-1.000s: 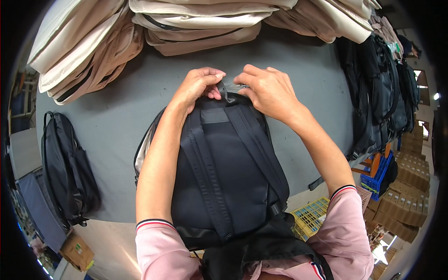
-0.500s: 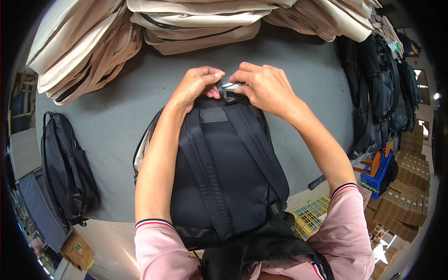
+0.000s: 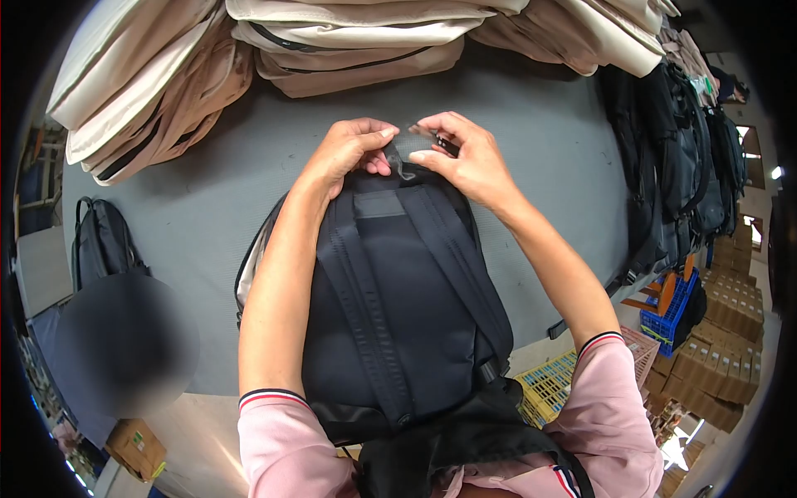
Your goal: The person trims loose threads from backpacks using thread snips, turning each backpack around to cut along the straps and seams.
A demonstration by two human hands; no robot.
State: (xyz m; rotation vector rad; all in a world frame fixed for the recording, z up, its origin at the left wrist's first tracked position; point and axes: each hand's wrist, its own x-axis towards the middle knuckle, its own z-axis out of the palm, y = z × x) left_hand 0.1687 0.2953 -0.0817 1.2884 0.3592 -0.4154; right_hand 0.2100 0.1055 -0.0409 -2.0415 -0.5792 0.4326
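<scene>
A dark navy backpack (image 3: 415, 282) lies in front of me with its back panel and shoulder straps (image 3: 365, 315) facing up. At its top edge, my left hand (image 3: 353, 151) is closed, with thumb and fingers pinching the dark hanging loop (image 3: 393, 153). Just to the right, my right hand (image 3: 465, 158) is raised a little way off the loop. Small thread snips (image 3: 447, 146) rest in its curled fingers, dark and partly hidden. The thumb is spread from the fingertips, which are smeared by motion.
Beige backpacks (image 3: 365, 50) are heaped along the far side of the grey table (image 3: 548, 149). Black backpacks (image 3: 681, 158) hang over the right edge. Another dark backpack (image 3: 104, 236) lies at left, partly covered by a blurred round patch. Yellow (image 3: 544, 386) and blue crates (image 3: 672, 311) stand below, right.
My right hand has drawn back to the right from the loop with the snips, and its thumb and fingers have spread. My left hand stays on the loop.
</scene>
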